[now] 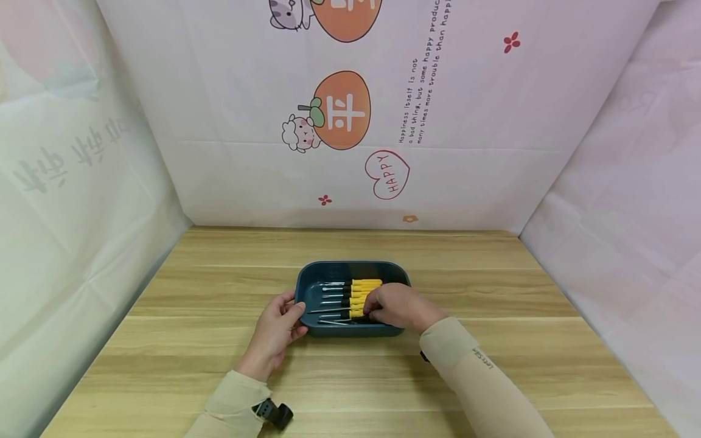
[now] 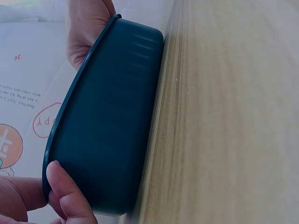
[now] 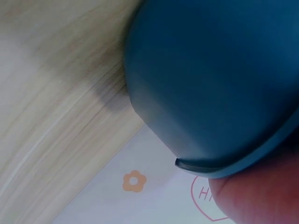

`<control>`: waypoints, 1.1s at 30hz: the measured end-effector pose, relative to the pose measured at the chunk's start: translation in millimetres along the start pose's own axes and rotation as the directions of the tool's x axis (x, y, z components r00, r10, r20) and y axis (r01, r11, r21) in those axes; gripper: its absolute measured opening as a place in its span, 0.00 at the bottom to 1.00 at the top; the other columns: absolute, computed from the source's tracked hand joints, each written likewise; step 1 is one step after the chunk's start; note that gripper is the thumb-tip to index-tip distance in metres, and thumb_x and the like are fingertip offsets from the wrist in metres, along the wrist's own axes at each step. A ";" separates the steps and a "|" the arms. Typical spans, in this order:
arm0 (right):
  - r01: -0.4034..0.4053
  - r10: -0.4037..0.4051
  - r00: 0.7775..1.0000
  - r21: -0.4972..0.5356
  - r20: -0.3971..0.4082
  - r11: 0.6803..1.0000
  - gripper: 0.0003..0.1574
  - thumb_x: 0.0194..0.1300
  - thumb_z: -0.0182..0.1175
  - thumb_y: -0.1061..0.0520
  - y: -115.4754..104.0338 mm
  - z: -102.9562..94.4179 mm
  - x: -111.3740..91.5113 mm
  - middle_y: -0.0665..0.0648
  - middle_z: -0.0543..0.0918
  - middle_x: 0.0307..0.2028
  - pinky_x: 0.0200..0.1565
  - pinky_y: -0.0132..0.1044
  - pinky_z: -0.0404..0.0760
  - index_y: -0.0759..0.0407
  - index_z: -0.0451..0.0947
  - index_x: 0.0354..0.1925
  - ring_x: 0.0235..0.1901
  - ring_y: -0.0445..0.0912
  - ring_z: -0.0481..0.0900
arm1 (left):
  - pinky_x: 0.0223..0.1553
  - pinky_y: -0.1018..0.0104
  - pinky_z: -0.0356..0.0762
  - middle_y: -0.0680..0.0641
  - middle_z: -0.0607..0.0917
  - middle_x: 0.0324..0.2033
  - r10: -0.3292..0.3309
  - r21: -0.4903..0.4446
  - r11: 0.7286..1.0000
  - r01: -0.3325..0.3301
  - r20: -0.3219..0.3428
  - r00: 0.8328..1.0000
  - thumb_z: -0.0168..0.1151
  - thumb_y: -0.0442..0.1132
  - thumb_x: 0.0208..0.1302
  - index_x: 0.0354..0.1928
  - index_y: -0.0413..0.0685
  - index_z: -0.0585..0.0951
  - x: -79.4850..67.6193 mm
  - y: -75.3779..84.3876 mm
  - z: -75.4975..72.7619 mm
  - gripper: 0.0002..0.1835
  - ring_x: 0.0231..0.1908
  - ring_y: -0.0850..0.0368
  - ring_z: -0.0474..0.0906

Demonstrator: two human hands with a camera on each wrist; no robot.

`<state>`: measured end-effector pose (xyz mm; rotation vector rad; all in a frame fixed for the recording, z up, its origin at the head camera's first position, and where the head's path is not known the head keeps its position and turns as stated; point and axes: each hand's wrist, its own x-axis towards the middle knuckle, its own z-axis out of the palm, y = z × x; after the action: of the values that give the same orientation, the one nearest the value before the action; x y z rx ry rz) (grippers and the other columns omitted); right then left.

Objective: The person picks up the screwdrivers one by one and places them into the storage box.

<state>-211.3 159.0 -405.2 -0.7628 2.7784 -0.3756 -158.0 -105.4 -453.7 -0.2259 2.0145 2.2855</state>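
Note:
A dark blue-green plastic box (image 1: 350,330) with rounded corners stands on the table. Inside lie several screwdrivers (image 1: 358,297) with yellow and black handles, roughly side by side, shafts toward the left. My left hand (image 1: 278,328) grips the box's left end, thumb and fingers at the rim; the left wrist view shows the fingers against the outer wall (image 2: 103,121). Reaching over the box's right part, my right hand (image 1: 402,306) has curled fingers at the handle of the nearest screwdriver, which they cover. In the right wrist view, the box wall (image 3: 210,84) hides the fingertips.
The box rests on a wood-grain table (image 1: 219,286). Behind the table rises a white printed sheet (image 1: 246,182), with more white sheeting at the left (image 1: 82,243) and right (image 1: 619,243). A dark wrist device (image 1: 272,413) is strapped on the left sleeve.

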 end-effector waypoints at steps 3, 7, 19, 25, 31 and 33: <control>-0.011 0.011 1.000 -0.004 -0.004 1.000 0.05 0.71 0.67 0.57 -0.6 1.1 0.6 0.43 0.87 0.39 0.53 0.42 0.83 0.47 0.89 0.40 0.39 0.40 0.78 | 0.34 0.71 0.83 0.38 0.75 0.52 0.001 -0.003 1.000 -0.001 -0.001 1.000 0.56 0.36 0.79 0.74 0.39 0.68 0.7 -0.1 0.4 0.25 0.38 0.54 0.78; -0.024 0.024 1.000 -0.012 -0.004 1.000 0.05 0.71 0.67 0.57 -0.5 2.9 1.0 0.43 0.87 0.39 0.53 0.42 0.83 0.46 0.89 0.39 0.39 0.40 0.79 | 0.34 0.71 0.83 0.37 0.75 0.53 0.000 -0.005 1.000 0.000 -0.001 1.000 0.56 0.36 0.79 0.74 0.39 0.68 1.0 -0.2 0.7 0.25 0.38 0.53 0.78; -0.047 0.047 0.999 -0.034 -0.002 0.998 0.06 0.71 0.67 0.57 -0.7 5.0 3.0 0.42 0.86 0.40 0.56 0.43 0.83 0.45 0.88 0.39 0.41 0.40 0.79 | 0.35 0.70 0.83 0.37 0.75 0.53 0.000 0.004 1.000 0.000 0.004 1.000 0.56 0.37 0.79 0.74 0.40 0.67 1.2 -0.3 -0.8 0.26 0.39 0.53 0.78; -0.028 0.028 1.000 -0.027 -0.014 0.999 0.06 0.71 0.67 0.57 0.0 5.2 2.0 0.43 0.87 0.41 0.55 0.43 0.83 0.45 0.89 0.40 0.41 0.40 0.79 | 0.35 0.71 0.83 0.37 0.75 0.54 -0.009 0.012 1.000 0.009 -0.001 1.000 0.56 0.37 0.79 0.74 0.41 0.67 0.5 1.1 -1.6 0.26 0.39 0.52 0.78; -0.024 0.024 0.998 -0.010 -0.060 1.000 0.06 0.72 0.67 0.55 -0.5 3.8 -1.0 0.44 0.88 0.42 0.54 0.42 0.84 0.48 0.89 0.44 0.40 0.40 0.80 | 0.35 0.71 0.83 0.39 0.75 0.52 -0.014 0.040 0.999 0.014 -0.003 1.000 0.57 0.37 0.79 0.74 0.40 0.68 0.9 2.9 -3.6 0.26 0.39 0.52 0.78; -0.028 0.027 0.996 -0.003 -0.089 1.000 0.06 0.72 0.67 0.54 -0.3 2.6 -1.5 0.44 0.88 0.42 0.54 0.42 0.83 0.49 0.89 0.45 0.40 0.40 0.79 | 0.35 0.71 0.83 0.40 0.76 0.52 -0.020 0.049 0.999 0.020 -0.010 1.000 0.57 0.37 0.79 0.74 0.41 0.68 1.4 4.0 -4.0 0.26 0.39 0.52 0.78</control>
<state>-209.1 159.1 -407.3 -0.7249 2.8700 -0.4079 -159.8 -109.9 -450.5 -0.2530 2.0605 2.2249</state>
